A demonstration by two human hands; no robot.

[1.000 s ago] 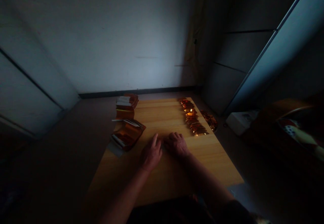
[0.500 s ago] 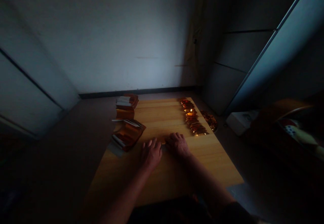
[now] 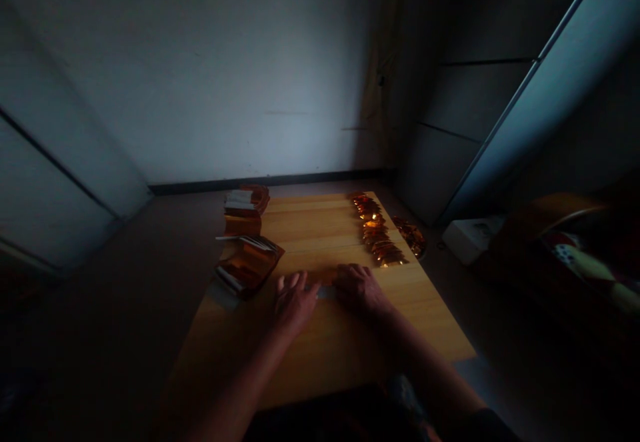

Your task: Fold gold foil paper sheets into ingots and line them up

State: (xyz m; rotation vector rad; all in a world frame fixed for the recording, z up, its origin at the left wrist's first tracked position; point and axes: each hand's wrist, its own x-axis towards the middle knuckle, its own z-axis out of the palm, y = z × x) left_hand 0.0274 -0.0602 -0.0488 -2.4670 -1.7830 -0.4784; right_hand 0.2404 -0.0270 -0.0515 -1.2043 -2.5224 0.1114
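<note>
A copper-coloured foil paper sheet [image 3: 323, 277] with a pale grey strip along its near side lies on the wooden table in front of me. At its left end is my left hand [image 3: 296, 301], fingers bent and thumb against the near edge. My right hand [image 3: 364, 289] grips the other end, its fingers curled over the paper; their tips are dim and partly hidden. Left of my hands lies a loose stack of foil paper sheets [image 3: 257, 262], brown-orange with pale edges. Along the table's right side runs a row of shiny folded foil pieces [image 3: 376, 229].
The table [image 3: 400, 315] has a wall [image 3: 225, 109] beyond it. On the floor to its right is a heap of shiny folded foil [image 3: 411, 237]. A white box [image 3: 467, 239] stands farther right, near a tall cabinet [image 3: 450, 95]. The room is dim.
My hands have moved a little apart, and more of the foil sheet and its pale strip shows between them. The whole view has shifted slightly.
</note>
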